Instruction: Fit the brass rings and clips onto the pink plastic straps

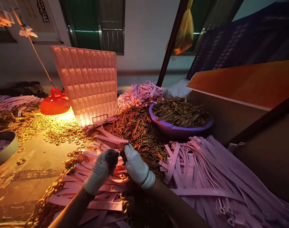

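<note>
Pink straps (104,205), lower centre: apparent sorting or joining step, left hand (100,169) and right hand (137,164) fingers curled narrow, hold unclear, next move demanding fingertip control.

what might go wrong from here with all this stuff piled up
The lit red lamp hangs near the upright plastic-looking panel, so heat might warp it. The metal pieces heaped in the purple basin could spill if knocked. The pink straps around the left hand and right hand overlap, so they may tangle.
</note>
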The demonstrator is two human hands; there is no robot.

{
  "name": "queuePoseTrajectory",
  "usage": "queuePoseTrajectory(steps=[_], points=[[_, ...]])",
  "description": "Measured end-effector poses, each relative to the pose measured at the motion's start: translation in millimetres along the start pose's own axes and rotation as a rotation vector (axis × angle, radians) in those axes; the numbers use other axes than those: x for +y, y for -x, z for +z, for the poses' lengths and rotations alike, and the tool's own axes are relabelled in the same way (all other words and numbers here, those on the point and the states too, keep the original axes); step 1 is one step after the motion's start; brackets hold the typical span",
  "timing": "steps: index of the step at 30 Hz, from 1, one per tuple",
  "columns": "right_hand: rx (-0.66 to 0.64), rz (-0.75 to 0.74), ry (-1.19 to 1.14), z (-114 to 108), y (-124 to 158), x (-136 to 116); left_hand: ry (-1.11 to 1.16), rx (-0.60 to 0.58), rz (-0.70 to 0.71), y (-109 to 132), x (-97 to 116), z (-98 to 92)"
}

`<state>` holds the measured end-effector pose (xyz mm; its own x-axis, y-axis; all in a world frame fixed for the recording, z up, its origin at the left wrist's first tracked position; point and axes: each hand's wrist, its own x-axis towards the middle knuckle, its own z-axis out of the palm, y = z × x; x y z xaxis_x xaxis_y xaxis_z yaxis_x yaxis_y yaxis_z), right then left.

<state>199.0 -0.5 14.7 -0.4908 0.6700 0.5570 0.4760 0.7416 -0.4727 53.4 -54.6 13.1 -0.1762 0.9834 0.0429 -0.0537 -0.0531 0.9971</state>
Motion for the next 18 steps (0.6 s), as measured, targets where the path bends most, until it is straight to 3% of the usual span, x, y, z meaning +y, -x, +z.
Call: queuePoseTrajectory(steps=[3,5,7,11,13,16,18], points=[[-0.239,-0.071,0.34,-19,0,-9,-0.247,-0.083,0.075,-3,-4,-2.9],[-0.414,-0.068,0.391,-33,-4,-16,-0.351,-0.094,0.129,-5,-9,-3.4],[-0.502,-0.018,0.399,-43,-6,-22,-0.349,-0.102,0.131,-5,-12,-1.5],[-0.461,0.07,0.419,-42,2,-29,-0.13,-0.149,-0.012,-3,-8,9.6],[-0.413,0.2,0.379,-36,9,-25,-0.033,-0.15,-0.079,-6,-2,16.3],[-0.334,0.402,0.118,-30,11,-5,-0.03,-0.153,-0.097,-27,5,22.1],[-0.18,0.434,-0.137,-32,7,18,-0.134,-0.186,-0.038,-54,7,21.4]])
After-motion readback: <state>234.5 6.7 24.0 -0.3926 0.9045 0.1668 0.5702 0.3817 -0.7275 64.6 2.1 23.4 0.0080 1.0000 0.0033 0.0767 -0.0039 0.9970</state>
